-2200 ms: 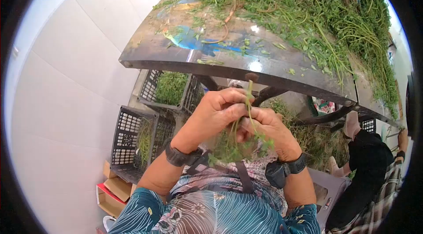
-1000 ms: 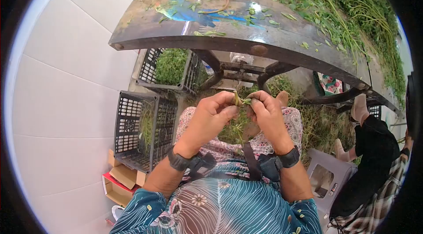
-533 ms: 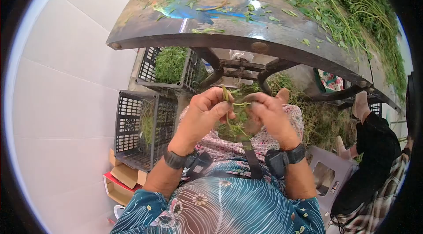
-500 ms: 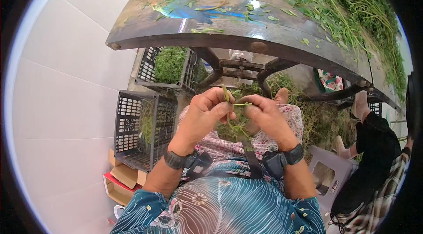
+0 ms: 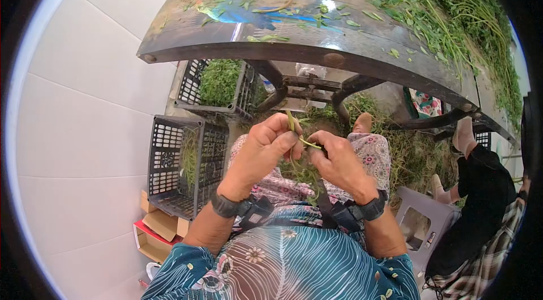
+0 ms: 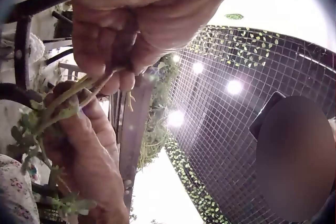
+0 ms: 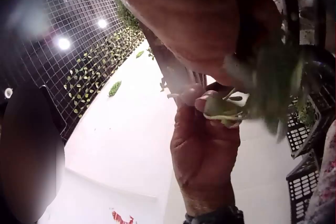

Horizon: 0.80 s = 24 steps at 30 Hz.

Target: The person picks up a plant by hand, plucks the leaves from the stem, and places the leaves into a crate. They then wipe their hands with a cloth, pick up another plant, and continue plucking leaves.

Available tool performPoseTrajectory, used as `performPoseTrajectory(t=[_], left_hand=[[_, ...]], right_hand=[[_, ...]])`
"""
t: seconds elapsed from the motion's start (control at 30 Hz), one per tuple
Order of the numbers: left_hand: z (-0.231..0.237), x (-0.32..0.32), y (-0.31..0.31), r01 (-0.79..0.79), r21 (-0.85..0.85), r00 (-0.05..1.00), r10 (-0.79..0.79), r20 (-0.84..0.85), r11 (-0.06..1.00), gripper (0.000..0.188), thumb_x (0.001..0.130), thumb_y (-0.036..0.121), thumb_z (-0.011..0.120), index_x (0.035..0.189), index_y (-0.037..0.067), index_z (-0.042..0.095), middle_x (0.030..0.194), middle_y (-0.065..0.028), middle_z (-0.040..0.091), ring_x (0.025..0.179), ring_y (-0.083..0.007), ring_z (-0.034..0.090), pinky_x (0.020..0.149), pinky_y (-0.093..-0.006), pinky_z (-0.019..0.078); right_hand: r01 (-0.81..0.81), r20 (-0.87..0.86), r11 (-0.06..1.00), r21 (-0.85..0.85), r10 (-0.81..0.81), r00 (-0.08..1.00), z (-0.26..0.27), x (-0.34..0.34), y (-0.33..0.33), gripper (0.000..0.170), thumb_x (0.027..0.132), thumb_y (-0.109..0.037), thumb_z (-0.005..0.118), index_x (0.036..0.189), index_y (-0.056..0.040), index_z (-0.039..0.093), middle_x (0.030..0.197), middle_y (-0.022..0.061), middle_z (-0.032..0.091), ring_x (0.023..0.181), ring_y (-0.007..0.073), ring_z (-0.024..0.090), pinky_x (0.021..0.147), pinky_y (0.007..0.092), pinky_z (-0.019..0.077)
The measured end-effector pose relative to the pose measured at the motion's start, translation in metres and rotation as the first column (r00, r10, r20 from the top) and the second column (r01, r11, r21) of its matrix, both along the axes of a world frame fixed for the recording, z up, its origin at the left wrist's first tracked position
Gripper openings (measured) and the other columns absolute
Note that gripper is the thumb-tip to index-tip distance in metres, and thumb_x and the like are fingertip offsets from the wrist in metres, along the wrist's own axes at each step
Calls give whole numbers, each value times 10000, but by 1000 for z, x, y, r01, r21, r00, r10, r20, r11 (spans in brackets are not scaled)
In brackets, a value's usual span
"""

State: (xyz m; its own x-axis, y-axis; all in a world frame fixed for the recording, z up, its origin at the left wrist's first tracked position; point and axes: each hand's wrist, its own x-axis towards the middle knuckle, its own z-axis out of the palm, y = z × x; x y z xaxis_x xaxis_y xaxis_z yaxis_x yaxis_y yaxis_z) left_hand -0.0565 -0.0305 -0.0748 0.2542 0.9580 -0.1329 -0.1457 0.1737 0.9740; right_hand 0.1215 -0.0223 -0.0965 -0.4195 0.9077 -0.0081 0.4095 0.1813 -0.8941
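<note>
My left hand pinches a few leafy green stems between thumb and fingers, over my lap. Close beside it, my right hand has its thumb and fingertips on a stem that runs across from the left hand. Leafy ends hang below both hands. In the left wrist view the stems pass from the left fingers over the right hand. The right wrist view has the left hand gripping stem ends, with blurred leaves beneath the right hand.
A table bears a large heap of greens and loose leaves. Black crates with greens stand at left, near a cardboard box. Cut plants litter the floor. Another person's leg and a grey stool are at right.
The hands, close together at first, drew apart; since half a second ago the right hand has come lower and nearer the left. The left keeps its pinch. The view has tipped downward.
</note>
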Motion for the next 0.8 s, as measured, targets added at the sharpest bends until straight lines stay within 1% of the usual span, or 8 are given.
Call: performPoseTrajectory(t=[0.07, 0.17, 0.2, 0.3, 0.43, 0.53, 0.63, 0.8], left_hand=[[1, 2, 0, 2, -17, 1000, -2, 6, 1000, 170, 863, 212, 549, 904, 51, 511, 670, -15, 559, 590, -80, 523, 543, -200, 405], [4, 0, 1, -25, -42, 998, 27, 62, 999, 144, 872, 187, 530, 923, 54, 513, 670, -12, 553, 578, -76, 509, 534, -200, 400], [3, -4, 2, -43, -41, 996, 46, 74, 998, 136, 874, 179, 525, 930, 56, 512, 670, -13, 552, 573, -76, 505, 531, -200, 398], [-1, -12, 5, -92, -54, 987, 98, 127, 994, 116, 885, 155, 500, 949, 59, 506, 663, -25, 541, 581, -92, 504, 534, -206, 396], [-7, -12, 6, -135, -45, 979, 141, 150, 990, 106, 898, 146, 480, 955, 59, 502, 660, -34, 526, 607, -110, 513, 560, -217, 408], [-10, -10, 7, -163, -34, 971, 166, 174, 986, 108, 901, 152, 478, 958, 63, 500, 675, -33, 531, 610, -108, 517, 562, -215, 412], [-8, -10, 7, -204, -18, 966, 204, 158, 979, 116, 903, 163, 480, 960, 63, 498, 697, -34, 543, 624, -106, 531, 550, -206, 413], [-8, -2, 4, -224, -10, 967, 224, 120, 975, 143, 889, 174, 511, 961, 52, 495, 749, -50, 580, 668, -116, 570, 549, -211, 451]], right_hand=[[98, -57, 985, -141, -107, 993, -2, -3, -1, 199, 750, -102, 508, 900, 17, 564, 825, 192, 564, 710, 339, 549, 662, 354, 445], [179, -175, 983, -36, -183, 967, -18, 10, 11, 169, 770, -101, 488, 893, -1, 547, 811, 130, 573, 675, 266, 556, 611, 332, 446], [48, -464, 670, -741, -562, 685, -14, 20, 13, 135, 799, -101, 473, 915, -54, 524, 806, 51, 564, 702, 178, 548, 576, 294, 439], [-28, -526, 629, -777, -624, 577, -6, 32, 12, 129, 824, -108, 464, 946, -101, 505, 800, 11, 557, 715, 136, 550, 548, 247, 423], [-60, -532, 659, -750, -546, 647, 3, 33, 5, 124, 847, -119, 471, 963, -77, 478, 767, 42, 507, 650, 161, 536, 471, 226, 360], [-86, -563, 692, -717, -503, 655, 0, 30, -2, 106, 848, -120, 491, 937, -61, 492, 757, 40, 514, 641, 142, 526, 471, 226, 361], [-95, -523, 761, -642, -344, 780, 7, 29, -10, 178, 832, -176, 543, 936, -33, 527, 762, 32, 573, 681, 125, 559, 544, 236, 426], [56, -195, 971, -233, -103, 975, 24, 11, -14, 246, 751, -159, 621, 918, 10, 558, 804, 111, 602, 721, 161, 577, 662, 277, 457]])
